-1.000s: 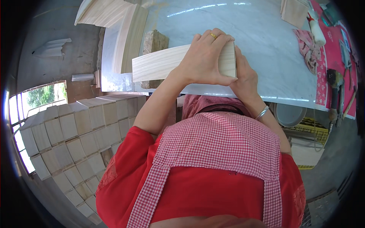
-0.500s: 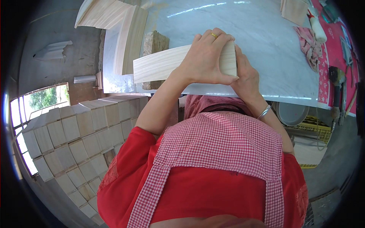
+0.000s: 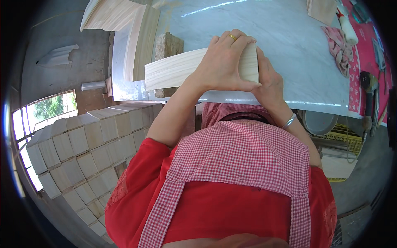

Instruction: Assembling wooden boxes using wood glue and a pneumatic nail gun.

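A pale wooden board (image 3: 175, 68) lies over the near part of the white marbled tabletop (image 3: 306, 62), its left end on a rough wooden block (image 3: 169, 46). My left hand (image 3: 223, 62), with a ring on one finger, is closed over the board near its right end, the thumb at the near edge and the fingers at the far edge. My right hand (image 3: 269, 78) presses against the board's right end; its fingers are bent and partly hidden behind that end. A bracelet is on my right wrist.
Wooden boards (image 3: 140, 45) are stacked at the table's far left. Many wooden boxes (image 3: 91, 132) are piled on the floor at left. At right are a pink cloth (image 3: 339, 49), a white bottle (image 3: 348, 31) and a power tool (image 3: 368, 89). A grey basin (image 3: 319, 122) stands below the table.
Almost nothing differs. Both hands keep their hold on the board, and the view has shifted very slightly.
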